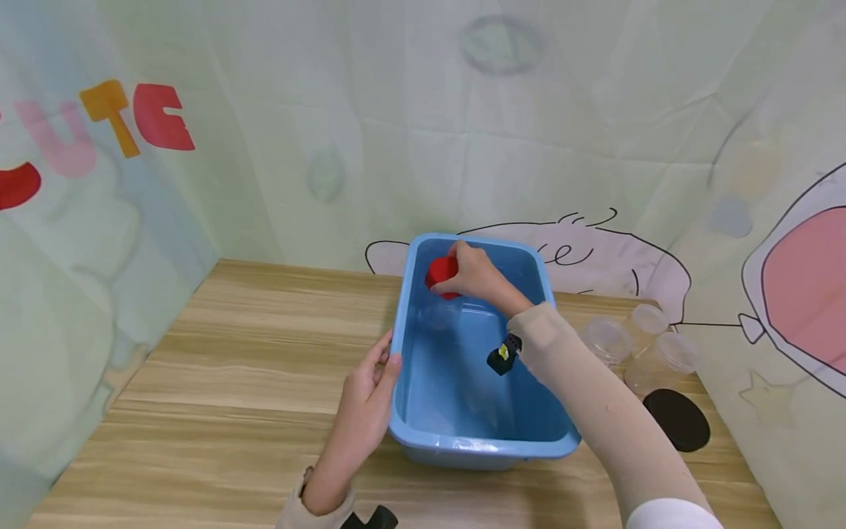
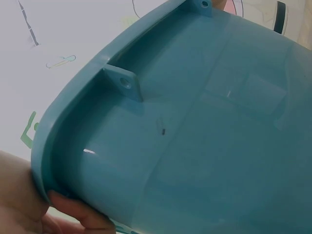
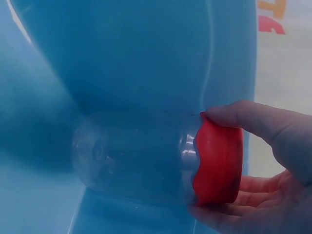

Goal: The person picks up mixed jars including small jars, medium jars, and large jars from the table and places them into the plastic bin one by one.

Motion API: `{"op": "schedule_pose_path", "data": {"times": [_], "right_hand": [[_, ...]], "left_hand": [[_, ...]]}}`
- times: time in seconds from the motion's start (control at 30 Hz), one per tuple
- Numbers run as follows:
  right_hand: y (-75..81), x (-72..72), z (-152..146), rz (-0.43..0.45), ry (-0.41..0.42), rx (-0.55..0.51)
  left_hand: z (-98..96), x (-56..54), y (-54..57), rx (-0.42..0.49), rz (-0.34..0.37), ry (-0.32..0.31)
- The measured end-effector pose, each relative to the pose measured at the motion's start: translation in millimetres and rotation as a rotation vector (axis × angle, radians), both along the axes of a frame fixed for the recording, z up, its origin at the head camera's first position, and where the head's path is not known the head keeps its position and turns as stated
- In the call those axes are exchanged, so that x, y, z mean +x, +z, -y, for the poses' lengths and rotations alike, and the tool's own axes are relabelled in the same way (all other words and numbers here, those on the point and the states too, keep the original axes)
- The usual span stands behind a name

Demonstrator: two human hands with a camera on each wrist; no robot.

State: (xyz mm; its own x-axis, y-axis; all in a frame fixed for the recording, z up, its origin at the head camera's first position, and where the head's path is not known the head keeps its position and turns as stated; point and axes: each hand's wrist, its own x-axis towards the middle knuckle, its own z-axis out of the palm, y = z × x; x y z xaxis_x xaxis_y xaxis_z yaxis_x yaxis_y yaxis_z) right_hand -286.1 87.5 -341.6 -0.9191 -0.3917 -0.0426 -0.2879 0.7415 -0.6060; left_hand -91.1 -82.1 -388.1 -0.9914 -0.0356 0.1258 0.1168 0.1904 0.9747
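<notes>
A blue plastic basin (image 1: 482, 445) stands on the wooden table. Inside it, near the back left corner, is a clear plastic jar (image 3: 136, 156) with a red scalloped-edge lid (image 3: 219, 163). My right hand (image 1: 477, 273) reaches over the basin's right side and grips the jar by that lid, thumb and fingers on opposite sides. In the right wrist view the jar's see-through body extends down from the lid toward the basin floor. My left hand (image 1: 366, 397) holds the basin's left rim, and the left wrist view shows its fingers (image 2: 83, 214) under the rim.
To the right of the basin, several clear, open-topped jars (image 1: 606, 342) stand close together. A round black disc (image 1: 677, 420) lies in front of them on the table (image 1: 264, 367). Printed cloth (image 1: 297, 147) hangs behind the table and along both sides.
</notes>
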Motion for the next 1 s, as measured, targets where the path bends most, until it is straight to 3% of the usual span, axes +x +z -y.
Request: {"op": "schedule_pose_path", "data": {"times": [1.0], "right_hand": [[-24.4,-3.5,7.6,0.028,-0.034,0.021]], "left_hand": [[-0.1,0.6,-0.9,0.016,0.004,-0.012]]}}
